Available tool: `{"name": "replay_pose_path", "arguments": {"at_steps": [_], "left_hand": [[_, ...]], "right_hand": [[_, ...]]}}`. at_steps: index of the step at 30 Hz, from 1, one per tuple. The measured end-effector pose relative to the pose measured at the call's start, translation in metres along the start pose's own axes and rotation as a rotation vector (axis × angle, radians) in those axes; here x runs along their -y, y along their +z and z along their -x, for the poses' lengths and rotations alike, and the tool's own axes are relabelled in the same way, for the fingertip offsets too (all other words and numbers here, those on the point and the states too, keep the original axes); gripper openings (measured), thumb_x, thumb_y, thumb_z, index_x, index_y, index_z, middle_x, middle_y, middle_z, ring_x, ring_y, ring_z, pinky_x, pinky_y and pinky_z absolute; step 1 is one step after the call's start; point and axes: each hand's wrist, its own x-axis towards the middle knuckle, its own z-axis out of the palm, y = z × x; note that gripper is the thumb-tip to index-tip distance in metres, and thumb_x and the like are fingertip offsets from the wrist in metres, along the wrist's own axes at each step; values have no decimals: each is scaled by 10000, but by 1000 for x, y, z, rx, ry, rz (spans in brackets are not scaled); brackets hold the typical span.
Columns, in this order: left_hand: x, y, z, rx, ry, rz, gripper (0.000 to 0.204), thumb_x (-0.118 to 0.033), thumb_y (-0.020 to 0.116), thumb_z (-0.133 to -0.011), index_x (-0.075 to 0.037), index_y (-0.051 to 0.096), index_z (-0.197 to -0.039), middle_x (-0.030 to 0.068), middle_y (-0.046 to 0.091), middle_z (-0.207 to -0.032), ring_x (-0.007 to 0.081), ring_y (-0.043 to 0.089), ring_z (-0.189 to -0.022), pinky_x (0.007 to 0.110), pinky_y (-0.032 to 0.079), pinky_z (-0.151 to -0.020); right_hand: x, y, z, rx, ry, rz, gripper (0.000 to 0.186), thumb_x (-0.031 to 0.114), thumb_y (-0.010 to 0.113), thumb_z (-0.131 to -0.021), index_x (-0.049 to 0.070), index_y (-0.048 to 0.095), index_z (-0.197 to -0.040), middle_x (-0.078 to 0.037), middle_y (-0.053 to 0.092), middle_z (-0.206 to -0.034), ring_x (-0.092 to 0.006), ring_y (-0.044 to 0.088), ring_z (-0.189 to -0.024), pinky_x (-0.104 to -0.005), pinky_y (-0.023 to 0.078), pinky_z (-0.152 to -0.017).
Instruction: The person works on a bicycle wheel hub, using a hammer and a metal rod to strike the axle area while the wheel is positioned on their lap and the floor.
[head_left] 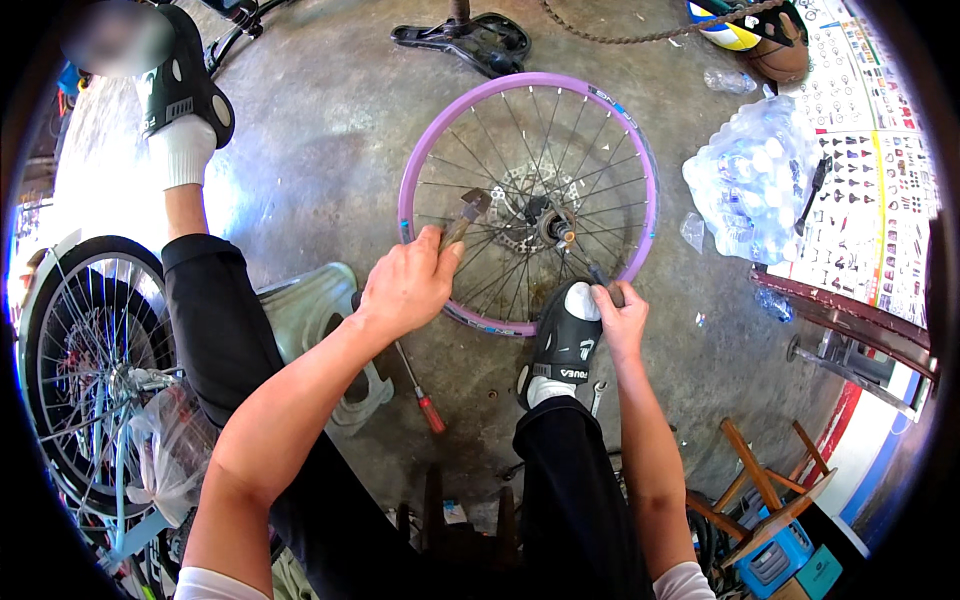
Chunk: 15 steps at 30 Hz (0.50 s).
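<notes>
A bicycle wheel with a purple rim (411, 170) lies flat on the floor in front of me. At its middle are a disc brake rotor (511, 236) and a hub (556, 230) with its axle end pointing up. My left hand (408, 282) is closed round a hammer (474, 205), whose head is over the spokes left of the hub. In my right hand (624, 318) is a dark, slim hand tool (598, 274), slanting toward the hub; I cannot tell whether its tip touches. My right shoe (566, 338) is against the rim's near edge.
A red-handled screwdriver (429, 412) and a wrench (598, 396) lie on the floor. To the left are a pale plastic stool (310, 300) and another bicycle wheel (60, 340). Wrapped bottles (755, 180) stand right. A saddle (480, 40) lies beyond, a wooden stool (755, 470) near right.
</notes>
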Motion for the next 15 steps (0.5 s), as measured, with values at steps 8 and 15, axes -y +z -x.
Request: {"name": "replay_pose_path", "arguments": {"at_steps": [8,15], "left_hand": [[16,9,0,-94,300,-192,370,-351,590,-1030,-5,559,-1158,280,681,-779,505,675,-768,611,535,-659],[2,4,0,-23,36,-12,375,-360,583,-1035,-5,559,-1155,291,685,-800,506,679,-794,613,535,-670]], "right_hand": [[16,-18,-13,293,402,-235,596,601,747,-893,58,630,-678,10,517,-560,-100,431,-494,-295,300,-481],[76,-75,-75,678,765,-108,668,748,741,-805,107,583,-703,58,423,-542,-51,298,-416,-255,143,-426]]}}
